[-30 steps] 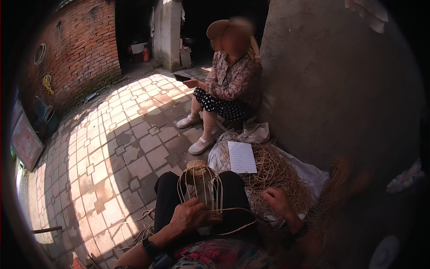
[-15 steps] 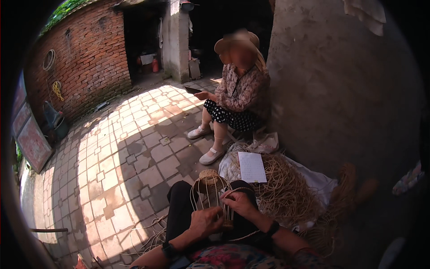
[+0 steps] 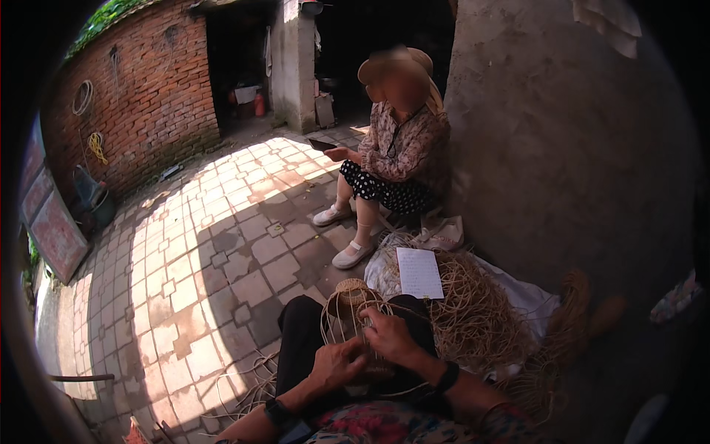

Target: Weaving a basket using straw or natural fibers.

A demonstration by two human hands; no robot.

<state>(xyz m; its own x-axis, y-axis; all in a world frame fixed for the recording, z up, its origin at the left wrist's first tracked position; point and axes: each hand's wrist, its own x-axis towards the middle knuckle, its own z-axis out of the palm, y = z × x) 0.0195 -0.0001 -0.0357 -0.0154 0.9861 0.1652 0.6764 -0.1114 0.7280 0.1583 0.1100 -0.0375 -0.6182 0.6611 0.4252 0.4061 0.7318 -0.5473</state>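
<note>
On my lap stands a partly woven basket [image 3: 353, 290] of tan cord, its closely woven rounded end pointing away from me and bare strands [image 3: 325, 325] running back toward my hands. My left hand [image 3: 340, 364] is closed on the strands at the near left side of the basket. On the right, my right hand [image 3: 392, 339] has its fingers bent and pressed together at a weaving cord among the strands. The part of the basket between the hands is largely covered by my fingers.
Right of my knees lies a heap of tan cords [image 3: 477, 314] on a white sack [image 3: 534, 303], with a handwritten sheet [image 3: 419, 274] on top. Beyond it a seated person [image 3: 407, 148] in a hat holds a dark flat device [image 3: 322, 145]. Loose cords [image 3: 255, 377] trail at my left.
My right hand has shifted up along the strands, its fingers bending more, and the cord it draws has moved. My left hand stays on the basket. The view has shifted slightly.
</note>
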